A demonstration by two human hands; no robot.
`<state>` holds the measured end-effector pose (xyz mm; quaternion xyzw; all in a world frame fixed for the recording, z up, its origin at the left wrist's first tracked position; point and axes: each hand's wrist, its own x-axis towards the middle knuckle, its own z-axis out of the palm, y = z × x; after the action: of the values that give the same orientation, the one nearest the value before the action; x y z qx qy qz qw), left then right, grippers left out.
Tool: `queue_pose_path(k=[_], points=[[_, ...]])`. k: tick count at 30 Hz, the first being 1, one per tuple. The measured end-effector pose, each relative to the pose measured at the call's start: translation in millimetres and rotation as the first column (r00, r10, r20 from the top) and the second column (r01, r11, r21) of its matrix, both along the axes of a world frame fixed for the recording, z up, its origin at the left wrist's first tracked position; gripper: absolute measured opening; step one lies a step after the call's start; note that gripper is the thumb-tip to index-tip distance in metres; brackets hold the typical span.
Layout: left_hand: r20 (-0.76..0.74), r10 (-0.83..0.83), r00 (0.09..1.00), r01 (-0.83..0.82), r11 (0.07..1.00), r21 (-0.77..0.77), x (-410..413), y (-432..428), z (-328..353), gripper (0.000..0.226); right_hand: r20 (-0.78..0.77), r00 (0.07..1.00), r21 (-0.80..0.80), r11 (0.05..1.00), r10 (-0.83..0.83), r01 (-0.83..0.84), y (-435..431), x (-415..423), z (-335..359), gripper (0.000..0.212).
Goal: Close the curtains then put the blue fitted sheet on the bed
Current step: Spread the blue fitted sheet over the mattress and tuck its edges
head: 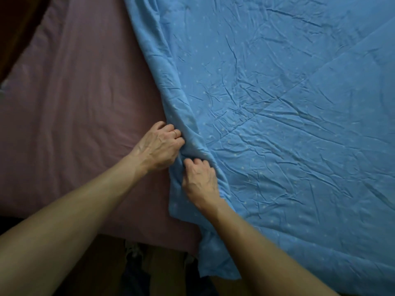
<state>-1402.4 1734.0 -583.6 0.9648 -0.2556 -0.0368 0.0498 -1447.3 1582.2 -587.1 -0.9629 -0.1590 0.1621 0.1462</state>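
Looking down on the blue fitted sheet (277, 103), creased and dotted with pale spots, spread across the right and far part of the bed (162, 240), with its bunched left edge running down to both hands and its near end hanging over the mattress edge beside the right forearm. Left of that edge, a mauve sheet (74, 114) covering the rest of the mattress, lightly rippled. Past the far left corner and below the near edge, only dark shapes too dim to identify. Gripping the gathered fold with the left hand (159, 146), fingers curled into the cloth, a ring on one finger. Pinching the same fold just beside and nearer with the right hand (201, 178), fingers likewise curled, forearm lying over the blue cloth.
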Motion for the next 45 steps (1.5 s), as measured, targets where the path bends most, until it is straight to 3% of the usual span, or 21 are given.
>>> queue_pose_path(k=[3, 6, 8, 10, 13, 15, 18, 21, 24, 26, 29, 31, 34, 36, 38, 40, 42, 45], points=[[-0.043, -0.045, 0.998, 0.048, 0.997, 0.058, -17, 35, 14, 0.024, -0.110, 0.994, 0.019, 1.000, 0.026, -0.025, 33, -15, 14, 0.039], [-0.115, -0.030, 0.993, 0.049, 0.984, 0.171, -59, 95, 19, 0.028, -0.400, 0.900, 0.174, 0.979, 0.172, -0.110, 83, -44, 24, 0.018], [-0.126, 0.002, 0.992, 0.022, 0.983, 0.184, -78, 138, 28, 0.030, -0.492, 0.830, 0.324, 0.940, 0.263, -0.106, 117, -63, 34, 0.018], [-0.106, 0.006, 0.994, 0.013, 0.985, 0.173, -76, 159, 35, 0.030, -0.510, 0.820, 0.358, 0.931, 0.259, -0.071, 132, -67, 36, 0.018], [-0.034, 0.018, 0.999, -0.016, 0.997, 0.076, -55, 145, 39, 0.027, -0.402, 0.916, 0.253, 0.960, -0.010, 0.121, 113, -52, 21, 0.014], [0.029, 0.166, 0.986, -0.163, 0.983, -0.081, -46, 127, 34, 0.028, -0.324, 0.927, 0.175, 0.951, -0.188, 0.254, 86, -44, 12, 0.012], [-0.023, 0.486, 0.873, -0.465, 0.819, -0.335, -52, 112, 22, 0.032, -0.222, 0.917, 0.114, 0.926, -0.330, 0.361, 58, -44, 15, 0.011], [-0.087, 0.679, 0.729, -0.663, 0.668, -0.338, -75, 120, 4, 0.035, -0.020, 0.969, 0.282, 0.929, -0.245, 0.241, 68, -53, 31, 0.009], [-0.224, 0.555, 0.801, -0.596, 0.703, -0.387, -93, 123, -11, 0.031, -0.082, 0.996, 0.450, 0.891, -0.021, 0.056, 108, -71, 44, 0.020], [-0.316, 0.454, 0.833, -0.553, 0.710, -0.437, -90, 117, -8, 0.025, -0.136, 0.989, 0.420, 0.907, 0.053, 0.009, 127, -79, 39, 0.040], [-0.389, 0.463, 0.796, -0.603, 0.662, -0.446, -75, 114, -1, 0.029, -0.221, 0.967, 0.298, 0.936, -0.126, 0.190, 130, -70, 22, 0.065], [-0.431, 0.464, 0.774, -0.630, 0.634, -0.449, -66, 117, 3, 0.029, -0.291, 0.920, 0.253, 0.906, -0.262, 0.338, 125, -57, 12, 0.056], [-0.421, 0.459, 0.783, -0.619, 0.647, -0.446, -61, 122, 3, 0.023, -0.379, 0.893, 0.360, 0.851, -0.241, 0.382, 129, -49, 14, 0.022], [-0.327, 0.489, 0.808, -0.589, 0.654, -0.475, -63, 125, 5, 0.026, -0.305, 0.919, 0.418, 0.833, -0.248, 0.364, 129, -47, 21, 0.011], [-0.170, 0.560, 0.811, -0.574, 0.703, -0.421, -62, 129, 10, 0.029, -0.184, 0.882, 0.429, 0.772, -0.434, 0.470, 109, -31, 27, 0.008], [-0.054, 0.546, 0.836, -0.529, 0.776, -0.343, -56, 126, 16, 0.028, -0.085, 0.742, 0.358, 0.674, -0.665, 0.646, 70, -7, 27, 0.007], [-0.003, 0.407, 0.913, -0.386, 0.864, -0.322, -46, 115, 16, 0.029, -0.054, 0.632, 0.247, 0.603, -0.773, 0.758, 25, 11, 23, 0.010], [0.042, 0.230, 0.972, -0.210, 0.936, -0.282, -21, 85, 6, 0.041, 0.138, 0.695, 0.153, 0.708, -0.706, 0.689, -3, 13, 23, 0.027]])
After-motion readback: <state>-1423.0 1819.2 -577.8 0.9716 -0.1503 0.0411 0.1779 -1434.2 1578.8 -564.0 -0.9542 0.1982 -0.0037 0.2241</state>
